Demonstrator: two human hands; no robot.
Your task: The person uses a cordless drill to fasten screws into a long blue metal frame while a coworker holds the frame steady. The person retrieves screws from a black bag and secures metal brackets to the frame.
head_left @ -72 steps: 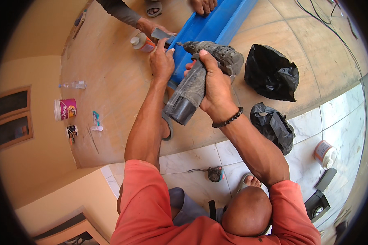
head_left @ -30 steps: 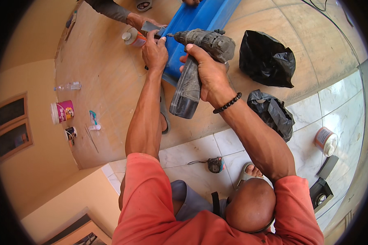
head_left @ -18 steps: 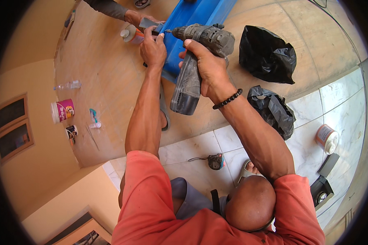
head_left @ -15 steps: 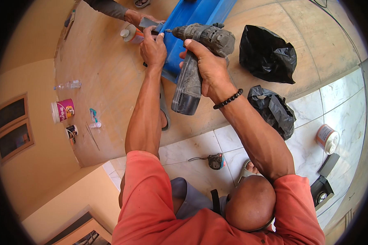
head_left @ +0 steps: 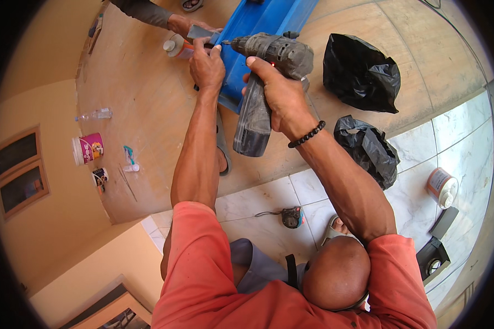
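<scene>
My right hand (head_left: 282, 90) is wrapped round the grip of a dusty black cordless drill (head_left: 277, 50). Its bit points left, at the near left rim of a long blue metal channel (head_left: 233, 68); whether the tip touches is too small to tell. At that rim my left hand (head_left: 207, 68) is closed, thumb on the blue edge and fingers beside a flat grey piece (head_left: 198, 33). Another person's hand (head_left: 184, 24) reaches in from the upper left and holds the grey piece from the far side.
A white-capped can (head_left: 175, 46) stands by the left rim. Black plastic bags (head_left: 359, 74) lie right of the drill. On the tiles are a tape measure (head_left: 292, 217), another can (head_left: 442, 186) and a black part (head_left: 432, 257). A pink-and-white tub (head_left: 88, 149) is at left.
Both hands and the drill keep nearly the same place; the drill's battery end has tipped slightly. A small reddish light now shows on the drill near my index finger.
</scene>
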